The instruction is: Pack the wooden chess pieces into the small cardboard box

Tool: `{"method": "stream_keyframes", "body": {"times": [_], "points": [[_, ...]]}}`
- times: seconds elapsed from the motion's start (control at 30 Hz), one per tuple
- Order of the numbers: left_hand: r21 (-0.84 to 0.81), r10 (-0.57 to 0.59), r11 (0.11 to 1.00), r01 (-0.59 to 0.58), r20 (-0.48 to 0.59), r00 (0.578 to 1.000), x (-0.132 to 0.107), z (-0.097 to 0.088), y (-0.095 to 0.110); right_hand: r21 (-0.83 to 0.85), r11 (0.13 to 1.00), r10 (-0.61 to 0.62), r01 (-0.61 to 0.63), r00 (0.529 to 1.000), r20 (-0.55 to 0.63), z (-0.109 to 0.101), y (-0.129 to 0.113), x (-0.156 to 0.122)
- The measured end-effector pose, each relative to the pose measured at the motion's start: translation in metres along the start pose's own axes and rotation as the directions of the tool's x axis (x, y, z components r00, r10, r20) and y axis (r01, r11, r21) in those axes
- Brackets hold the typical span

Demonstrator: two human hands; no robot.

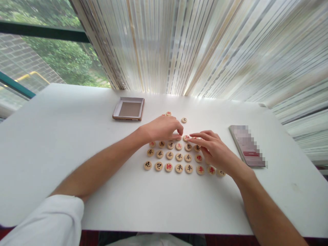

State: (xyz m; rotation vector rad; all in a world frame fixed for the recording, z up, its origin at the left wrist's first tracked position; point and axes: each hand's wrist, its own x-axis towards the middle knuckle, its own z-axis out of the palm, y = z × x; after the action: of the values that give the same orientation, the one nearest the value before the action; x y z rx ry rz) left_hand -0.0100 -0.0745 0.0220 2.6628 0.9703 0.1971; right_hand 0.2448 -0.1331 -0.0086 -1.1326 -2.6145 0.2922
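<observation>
Discs (179,156) lining up in rows on desk (77,136): left hand (161,128) pinching one, right hand (215,148) loosely open, fingertip nudging; keeping spacing even.

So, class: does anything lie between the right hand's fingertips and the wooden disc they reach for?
Nothing visible does. The right hand has its fingertips at the disc, beside the left hand.

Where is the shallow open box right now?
In the head view, the open box sits on the white table at far left-centre, beyond the left hand and the rows of chess pieces.
</observation>
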Motion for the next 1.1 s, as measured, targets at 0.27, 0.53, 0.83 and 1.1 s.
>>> {"method": "stream_keyframes", "body": {"times": [0.27,0.53,0.83,1.1], "points": [[0.022,0.061,0.998,-0.059,-0.052,0.997,0.006,0.007,0.011,0.036,0.999,-0.014,0.011,0.997,0.072,-0.008,-0.002,-0.007],[0.027,0.088,0.996,-0.086,-0.080,0.993,0.010,0.021,0.010,0.044,0.999,-0.013,0.009,0.997,0.075,-0.008,-0.005,-0.006],[0.028,0.106,0.994,-0.104,-0.099,0.989,0.012,0.022,0.009,0.022,1.000,-0.005,0.003,0.995,0.104,-0.009,-0.009,-0.007],[0.039,0.105,0.994,-0.101,-0.107,0.989,0.009,0.013,0.012,0.013,1.000,-0.003,0.002,0.998,0.066,-0.010,-0.008,-0.007]]}}
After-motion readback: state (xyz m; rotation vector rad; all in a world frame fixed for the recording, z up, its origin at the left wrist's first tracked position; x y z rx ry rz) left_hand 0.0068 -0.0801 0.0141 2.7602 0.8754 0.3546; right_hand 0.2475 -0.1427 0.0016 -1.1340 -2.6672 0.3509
